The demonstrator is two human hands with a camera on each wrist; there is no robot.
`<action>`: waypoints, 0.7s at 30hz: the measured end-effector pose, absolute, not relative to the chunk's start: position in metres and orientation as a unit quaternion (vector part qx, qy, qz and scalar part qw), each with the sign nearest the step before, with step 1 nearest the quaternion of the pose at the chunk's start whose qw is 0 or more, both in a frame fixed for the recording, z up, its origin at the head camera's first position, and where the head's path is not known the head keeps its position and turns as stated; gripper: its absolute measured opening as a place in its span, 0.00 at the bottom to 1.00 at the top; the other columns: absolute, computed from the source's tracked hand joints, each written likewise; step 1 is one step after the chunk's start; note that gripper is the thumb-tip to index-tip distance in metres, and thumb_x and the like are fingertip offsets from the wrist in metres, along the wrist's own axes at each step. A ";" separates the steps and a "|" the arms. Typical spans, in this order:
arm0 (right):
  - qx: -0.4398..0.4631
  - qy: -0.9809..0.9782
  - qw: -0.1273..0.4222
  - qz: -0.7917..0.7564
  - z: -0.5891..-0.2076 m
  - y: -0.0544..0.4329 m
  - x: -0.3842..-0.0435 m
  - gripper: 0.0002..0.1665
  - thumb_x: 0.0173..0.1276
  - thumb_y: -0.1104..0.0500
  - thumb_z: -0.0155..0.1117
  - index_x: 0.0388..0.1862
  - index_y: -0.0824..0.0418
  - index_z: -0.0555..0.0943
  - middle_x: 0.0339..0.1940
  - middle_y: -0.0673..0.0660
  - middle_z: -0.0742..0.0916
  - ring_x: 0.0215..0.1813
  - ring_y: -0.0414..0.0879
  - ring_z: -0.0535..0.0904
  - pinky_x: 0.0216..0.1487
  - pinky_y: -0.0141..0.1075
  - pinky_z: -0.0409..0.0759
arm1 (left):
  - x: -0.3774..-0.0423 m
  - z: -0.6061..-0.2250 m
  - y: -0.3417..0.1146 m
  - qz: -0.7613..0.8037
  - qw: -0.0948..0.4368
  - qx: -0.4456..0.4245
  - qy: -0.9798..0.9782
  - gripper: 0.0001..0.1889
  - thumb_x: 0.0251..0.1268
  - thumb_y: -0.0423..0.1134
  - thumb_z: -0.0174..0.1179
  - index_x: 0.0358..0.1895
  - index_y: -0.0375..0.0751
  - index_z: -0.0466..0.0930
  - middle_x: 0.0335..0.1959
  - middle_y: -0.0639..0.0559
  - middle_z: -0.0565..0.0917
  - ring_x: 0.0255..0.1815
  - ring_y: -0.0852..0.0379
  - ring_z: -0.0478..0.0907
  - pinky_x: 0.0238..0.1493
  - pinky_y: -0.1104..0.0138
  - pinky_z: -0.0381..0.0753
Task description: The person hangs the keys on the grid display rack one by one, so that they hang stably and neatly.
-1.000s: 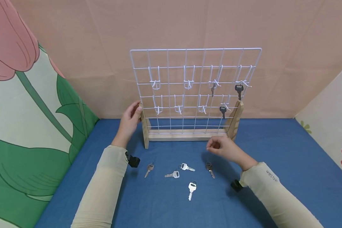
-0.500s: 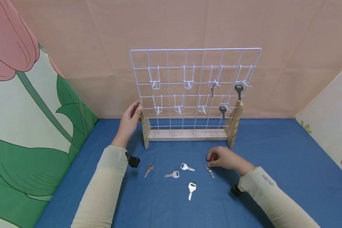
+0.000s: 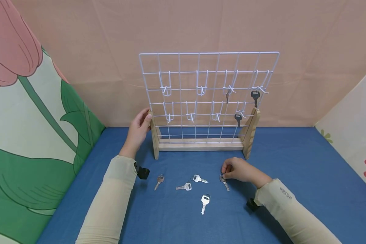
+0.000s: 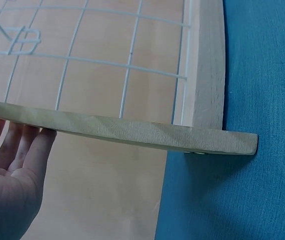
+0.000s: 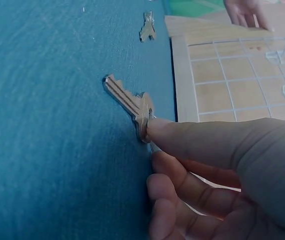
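My right hand (image 3: 239, 169) pinches a metal key (image 3: 225, 184) by its ring end, between thumb and fingers. In the right wrist view the toothed blade of this key (image 5: 125, 97) points away from the thumb, low over the blue cloth. My left hand (image 3: 139, 127) grips the left wooden side post (image 3: 155, 137) of a white wire key rack (image 3: 201, 147); in the left wrist view its fingers (image 4: 40, 155) lie against the post. Several more keys lie on the cloth, among them a silver key (image 3: 205, 200) and a darker key (image 3: 160, 179).
Several double-pronged white hooks sit on the grid in two rows. Toward the right hang three keys: a black-headed key (image 3: 255, 95), a second dark key (image 3: 238, 117) and a smaller key (image 3: 227, 97). Blue cloth (image 3: 292, 162) covers the table; a beige backdrop (image 3: 109, 51) stands behind.
My right hand has come down from in front of the rack's base to the darker key at the right and taken hold of it. The left hand has stayed on the post.
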State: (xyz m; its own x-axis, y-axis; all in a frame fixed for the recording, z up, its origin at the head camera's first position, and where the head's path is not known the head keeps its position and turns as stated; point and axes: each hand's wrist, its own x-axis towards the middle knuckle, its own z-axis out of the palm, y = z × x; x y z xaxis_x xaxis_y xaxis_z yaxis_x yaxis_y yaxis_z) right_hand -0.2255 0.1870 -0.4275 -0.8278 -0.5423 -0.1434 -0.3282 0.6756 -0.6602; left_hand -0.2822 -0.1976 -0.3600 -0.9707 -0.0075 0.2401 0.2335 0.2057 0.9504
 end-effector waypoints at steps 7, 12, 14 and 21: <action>-0.253 0.895 0.164 -0.328 -0.428 0.188 -0.225 0.08 0.66 0.66 0.71 0.30 0.59 0.81 0.27 0.48 0.82 0.30 0.41 0.76 0.31 0.34 0.77 | -0.276 -0.353 -0.196 -0.625 0.091 -0.072 -0.772 0.27 0.83 0.46 0.46 0.79 0.42 0.59 0.74 0.38 0.65 0.73 0.42 0.66 0.70 0.49 0.70; -0.255 0.895 0.154 -0.333 -0.423 0.186 -0.225 0.07 0.69 0.66 0.68 0.30 0.58 0.81 0.27 0.47 0.83 0.30 0.41 0.76 0.31 0.34 0.77 | -0.282 -0.362 -0.199 -0.616 0.100 -0.076 -0.778 0.29 0.82 0.51 0.47 0.79 0.45 0.60 0.74 0.40 0.66 0.72 0.43 0.67 0.68 0.49 0.71; -0.255 0.894 0.143 -0.339 -0.420 0.185 -0.224 0.07 0.69 0.65 0.68 0.31 0.59 0.82 0.27 0.47 0.83 0.30 0.41 0.75 0.30 0.34 0.76 | -0.282 -0.362 -0.199 -0.614 0.101 -0.075 -0.779 0.29 0.82 0.51 0.47 0.79 0.45 0.60 0.74 0.41 0.66 0.72 0.44 0.67 0.68 0.49 0.72; -0.223 0.888 0.085 -0.393 -0.408 0.183 -0.220 0.04 0.71 0.63 0.67 0.35 0.58 0.82 0.29 0.51 0.82 0.30 0.44 0.76 0.29 0.36 0.79 | -0.283 -0.363 -0.199 -0.614 0.102 -0.075 -0.779 0.29 0.82 0.51 0.47 0.79 0.47 0.61 0.74 0.41 0.67 0.72 0.44 0.68 0.68 0.50 0.73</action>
State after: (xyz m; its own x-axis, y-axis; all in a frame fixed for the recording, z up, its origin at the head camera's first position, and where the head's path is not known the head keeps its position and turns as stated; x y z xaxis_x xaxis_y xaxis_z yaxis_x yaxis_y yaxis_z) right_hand -0.2198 0.1829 -0.4082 -0.8860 -0.4630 0.0244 -0.3291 0.5910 -0.7365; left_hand -0.2830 -0.1989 -0.3626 -0.9681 -0.0080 0.2504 0.2416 0.2355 0.9414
